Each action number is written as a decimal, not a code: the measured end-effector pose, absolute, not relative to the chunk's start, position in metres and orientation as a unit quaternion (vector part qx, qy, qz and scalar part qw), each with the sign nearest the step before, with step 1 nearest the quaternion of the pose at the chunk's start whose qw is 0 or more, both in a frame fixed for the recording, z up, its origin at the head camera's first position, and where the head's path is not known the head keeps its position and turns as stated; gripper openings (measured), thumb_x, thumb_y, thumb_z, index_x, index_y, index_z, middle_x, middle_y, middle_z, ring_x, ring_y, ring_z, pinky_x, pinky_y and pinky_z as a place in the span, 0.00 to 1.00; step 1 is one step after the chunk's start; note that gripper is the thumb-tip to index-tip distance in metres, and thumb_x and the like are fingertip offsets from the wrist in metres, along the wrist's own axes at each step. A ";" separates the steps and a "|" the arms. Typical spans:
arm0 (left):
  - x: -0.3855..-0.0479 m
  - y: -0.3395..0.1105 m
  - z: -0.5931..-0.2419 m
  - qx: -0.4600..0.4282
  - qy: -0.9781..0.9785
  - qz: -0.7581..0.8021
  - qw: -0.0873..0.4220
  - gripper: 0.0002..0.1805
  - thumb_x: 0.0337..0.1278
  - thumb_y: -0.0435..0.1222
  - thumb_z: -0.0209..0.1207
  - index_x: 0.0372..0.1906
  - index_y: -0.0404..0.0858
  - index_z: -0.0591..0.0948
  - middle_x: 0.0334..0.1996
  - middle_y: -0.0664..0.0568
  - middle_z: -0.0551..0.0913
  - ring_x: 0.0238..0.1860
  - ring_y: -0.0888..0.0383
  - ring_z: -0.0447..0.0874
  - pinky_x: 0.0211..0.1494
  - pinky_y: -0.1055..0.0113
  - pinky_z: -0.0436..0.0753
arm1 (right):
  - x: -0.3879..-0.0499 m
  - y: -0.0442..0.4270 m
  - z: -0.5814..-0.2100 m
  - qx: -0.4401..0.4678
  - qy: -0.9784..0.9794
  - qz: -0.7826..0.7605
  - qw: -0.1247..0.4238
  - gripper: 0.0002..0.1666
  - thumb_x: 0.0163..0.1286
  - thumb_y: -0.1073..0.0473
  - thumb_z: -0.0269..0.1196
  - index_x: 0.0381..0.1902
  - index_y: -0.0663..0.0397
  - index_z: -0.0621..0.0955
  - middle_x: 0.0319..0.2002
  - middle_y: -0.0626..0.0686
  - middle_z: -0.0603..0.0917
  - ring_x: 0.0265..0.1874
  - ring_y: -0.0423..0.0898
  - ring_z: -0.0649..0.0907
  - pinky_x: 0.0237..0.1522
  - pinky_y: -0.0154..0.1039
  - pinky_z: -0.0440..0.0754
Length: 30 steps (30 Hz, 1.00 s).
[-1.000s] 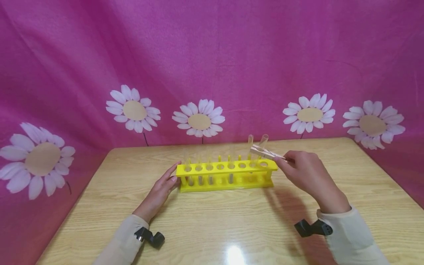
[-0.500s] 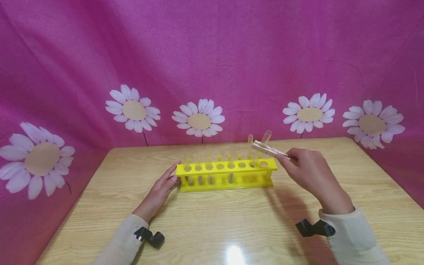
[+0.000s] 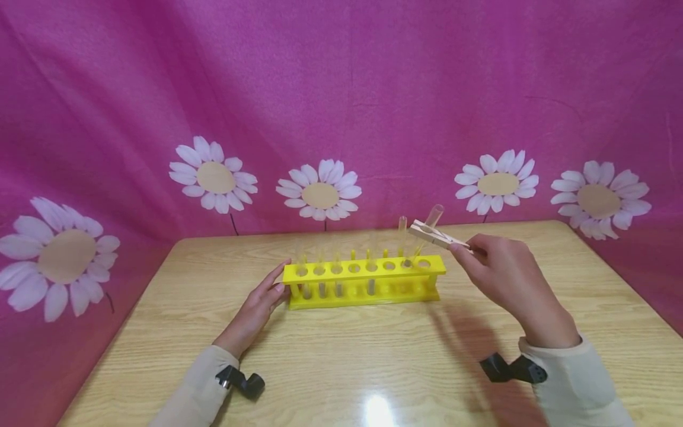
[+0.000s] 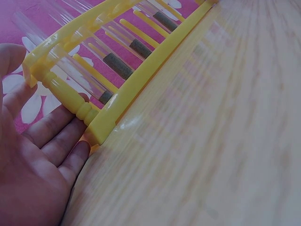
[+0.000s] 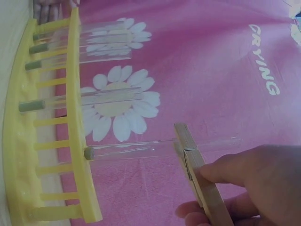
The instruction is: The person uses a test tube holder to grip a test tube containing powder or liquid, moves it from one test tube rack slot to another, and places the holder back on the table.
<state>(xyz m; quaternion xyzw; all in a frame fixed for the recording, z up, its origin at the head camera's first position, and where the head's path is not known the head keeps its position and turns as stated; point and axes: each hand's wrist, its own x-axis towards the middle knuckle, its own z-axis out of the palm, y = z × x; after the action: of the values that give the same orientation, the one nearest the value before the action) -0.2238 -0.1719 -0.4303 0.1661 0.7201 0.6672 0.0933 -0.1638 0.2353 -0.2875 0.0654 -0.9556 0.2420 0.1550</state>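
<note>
A yellow test tube rack (image 3: 364, 271) stands mid-table. Fingers of my left hand (image 3: 253, 314) touch its left end post, extended behind it in the left wrist view. My right hand (image 3: 509, 279) pinches a wooden clothespin-like test tube holder (image 3: 439, 237), whose tip clamps a clear test tube (image 3: 436, 214). That tube leans right; its dark-filled bottom sits at the rack's top shelf, and I cannot tell whether it is still inside a hole. Several other tubes stand on the rack's left and middle, with dark material (image 4: 117, 66) in their bottoms.
Another clear upright tube (image 3: 402, 228) rises at the back right of the rack. Yellow pegs (image 5: 51, 144) line the rack's back. Behind the wooden table (image 3: 331, 362) hangs a magenta cloth (image 3: 400, 107) with printed daisies.
My right hand has shifted up and right with the holder, drawing the clamped tube upward and leaning it further right. The left hand and rack look nearly still.
</note>
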 end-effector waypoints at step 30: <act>-0.224 -0.172 -0.430 0.155 0.726 0.663 0.096 0.30 0.73 0.50 0.46 0.75 0.56 0.56 0.75 0.56 0.52 0.71 0.53 0.59 0.73 0.57 0.60 | -0.161 0.253 -0.280 0.029 -0.965 0.229 0.128 0.26 0.70 0.42 0.57 0.33 0.61 0.83 0.16 0.48 0.71 0.19 0.47 0.69 0.18 0.38 0.65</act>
<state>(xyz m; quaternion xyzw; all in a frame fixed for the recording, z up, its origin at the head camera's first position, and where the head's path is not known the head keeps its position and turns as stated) -0.2243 -0.1716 -0.4302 0.1549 0.7256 0.6635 0.0964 -0.1614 0.2528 -0.2798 0.0293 -0.9646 0.2289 0.1279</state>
